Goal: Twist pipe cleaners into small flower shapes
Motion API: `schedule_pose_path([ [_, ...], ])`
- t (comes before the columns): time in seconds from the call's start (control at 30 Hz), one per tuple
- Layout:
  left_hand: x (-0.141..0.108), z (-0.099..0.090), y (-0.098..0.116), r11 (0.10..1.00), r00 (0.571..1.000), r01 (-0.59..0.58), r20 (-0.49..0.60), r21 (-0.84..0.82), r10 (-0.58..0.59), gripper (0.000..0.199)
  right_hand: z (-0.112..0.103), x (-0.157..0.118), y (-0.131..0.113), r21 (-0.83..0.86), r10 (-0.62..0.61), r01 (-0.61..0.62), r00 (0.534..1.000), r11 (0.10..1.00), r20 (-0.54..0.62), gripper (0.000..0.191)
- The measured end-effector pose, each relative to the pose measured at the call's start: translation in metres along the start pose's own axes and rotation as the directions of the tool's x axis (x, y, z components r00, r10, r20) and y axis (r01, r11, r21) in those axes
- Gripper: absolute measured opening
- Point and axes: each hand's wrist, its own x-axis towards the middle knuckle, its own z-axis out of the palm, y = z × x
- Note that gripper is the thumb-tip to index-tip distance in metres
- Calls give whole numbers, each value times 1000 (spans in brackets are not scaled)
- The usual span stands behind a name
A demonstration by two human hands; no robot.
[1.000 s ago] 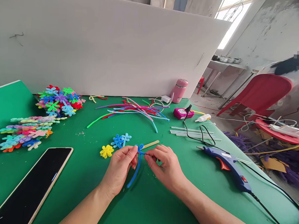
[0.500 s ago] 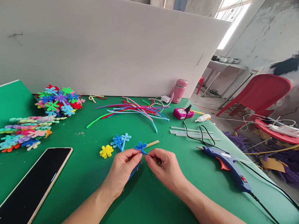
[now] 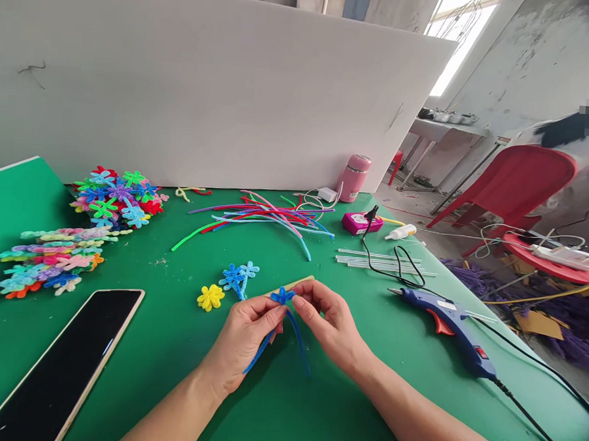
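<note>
Between my fingertips is a small blue pipe-cleaner flower (image 3: pixel 281 295). My left hand (image 3: pixel 239 342) is closed, pinching it at the base with thumb and index finger. From the right, my right hand (image 3: pixel 331 324) grips the flower's edge between thumb and forefinger. Two blue pipe-cleaner ends hang down, one under my left palm and a free one (image 3: pixel 300 342) between the hands. A beige stick (image 3: pixel 296 284) lies just behind my fingers. Left of them are a yellow pipe-cleaner flower (image 3: pixel 210 298) and blue flowers (image 3: pixel 232 278) on a stem.
Loose pipe cleaners (image 3: pixel 270 216) lie across the table's back. Finished flowers (image 3: pixel 115 198) are heaped at the left, behind a phone (image 3: pixel 65 360). At right are a glue gun (image 3: pixel 447 320), glue sticks (image 3: pixel 378 260), a purple box (image 3: pixel 361 223) and a pink bottle (image 3: pixel 354 179).
The blue flower has shifted slightly right and down. A blue pipe-cleaner end now hangs between my hands. My right fingers have moved up close against the petals.
</note>
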Motion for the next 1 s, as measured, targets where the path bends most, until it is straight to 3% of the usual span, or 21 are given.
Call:
schedule_pose_path([
  [0.17, -4, 3, 1, 997, 996, 63, 72, -39, -61, 20, 3, 2, 6, 315, 44, -82, 991, 945, 125, 21],
  [0.37, -6, 8, 3, 978, 990, 123, 93, -171, -108, 17, 8, 1, 1, 411, 110, -124, 992, 903, 58, 28],
  [0.6, -9, 12, -1, 992, 998, 51, 48, -114, -46, 20, 14, -4, 3, 415, 142, -112, 989, 903, -41, 28],
  [0.7, -8, 11, -4, 996, 999, 25, 32, -87, -22, 21, 14, -4, 4, 393, 134, -115, 991, 912, -21, 28],
  [0.8, -8, 12, -3, 992, 999, 44, 11, -117, -43, 19, 11, -1, 4, 381, 136, -136, 990, 915, 27, 30],
  [1.0, -5, 11, -1, 983, 996, 90, 18, -157, -88, 13, 5, 4, 1, 292, 190, -177, 982, 940, -15, 36],
])
